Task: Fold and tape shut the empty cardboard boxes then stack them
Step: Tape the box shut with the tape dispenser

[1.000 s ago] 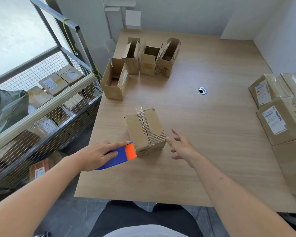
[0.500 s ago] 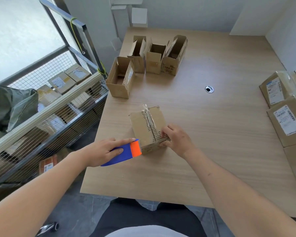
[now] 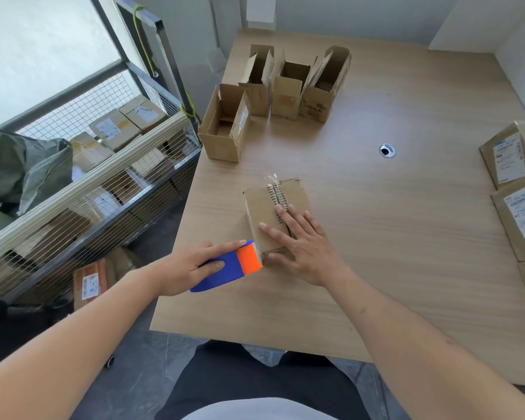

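The closed cardboard box (image 3: 275,213) sits near the worktop's (image 3: 406,237) front edge. The right hand (image 3: 300,237) lies flat on its top, fingers straight and spread. Just left of the box, the left hand (image 3: 191,263) grips a blue-and-orange tape dispenser (image 3: 231,265), its orange end seemingly touching the box.

We see a matt cardboard box (image 3: 275,213) with glossy tape (image 3: 275,189), a seemingly plastic dispenser (image 3: 231,266), and a matt wood-grain table (image 3: 391,237).
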